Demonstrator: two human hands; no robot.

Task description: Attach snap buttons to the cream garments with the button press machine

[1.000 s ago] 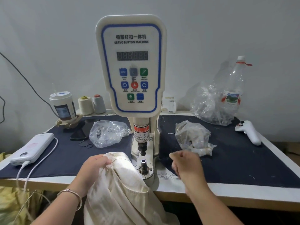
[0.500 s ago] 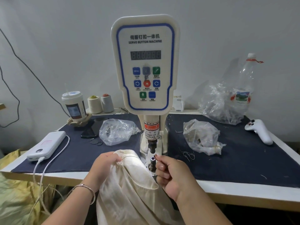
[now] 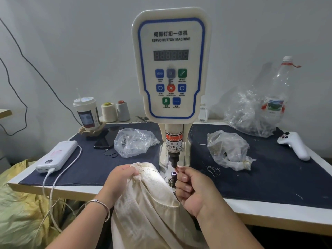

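My desk [image 3: 269,209] wears a dark cloth [image 3: 280,177]. The button machine [image 3: 170,69] stands mid-desk. Left of it lie a bag of snaps [image 3: 133,141], a phone [image 3: 106,139], a power bank [image 3: 57,155] and a cup [image 3: 87,112]; right of it, another bag [image 3: 227,150] and a white controller [image 3: 294,145].

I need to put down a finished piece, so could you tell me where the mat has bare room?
The widest bare stretch of the navy mat lies front right, between the small plastic bag, the white controller and the table edge. A narrower strip runs front left, between the power bank and the cream garment. Around the machine, both hands crowd it.
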